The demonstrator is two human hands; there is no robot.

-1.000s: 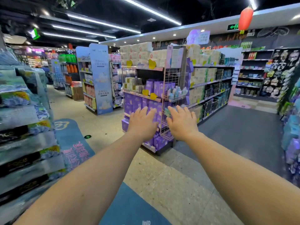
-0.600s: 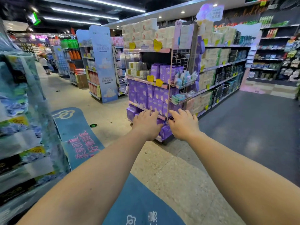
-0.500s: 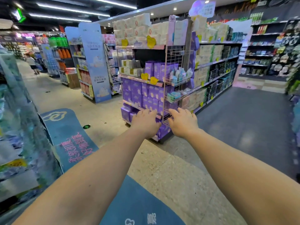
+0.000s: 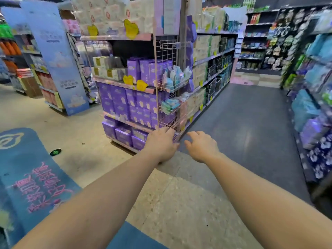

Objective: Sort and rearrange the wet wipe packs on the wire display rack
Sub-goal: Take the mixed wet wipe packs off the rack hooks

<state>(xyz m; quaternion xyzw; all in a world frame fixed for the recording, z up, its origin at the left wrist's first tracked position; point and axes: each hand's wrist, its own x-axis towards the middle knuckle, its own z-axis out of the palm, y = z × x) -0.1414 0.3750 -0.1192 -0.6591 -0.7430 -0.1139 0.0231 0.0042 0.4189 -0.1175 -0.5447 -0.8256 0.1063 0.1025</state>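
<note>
A pink wire display rack (image 4: 166, 56) hangs on the corner of a shelf unit ahead of me. Its upper basket holds several upright wet wipe packs (image 4: 177, 76) in white and pale blue. A lower basket holds a few flat teal packs (image 4: 169, 105). The lowest wire basket (image 4: 168, 124) looks bare. Both my arms stretch forward toward the rack. My left hand (image 4: 161, 144) hangs in front of the rack's foot, fingers relaxed, holding nothing. My right hand (image 4: 201, 146) is beside it, fingers loosely spread and empty. Neither hand touches the rack.
Purple boxed goods (image 4: 125, 103) fill the shelf end left of the rack, with white tissue packs (image 4: 111, 15) on top. A grey aisle (image 4: 242, 123) runs right of the unit, lined by blue packs (image 4: 312, 105). A blue floor mat (image 4: 27, 169) lies at left.
I have come closer to the shelf unit and the rack now looks larger. Both hands sit lower against it and have spread a little apart; they stay empty.
</note>
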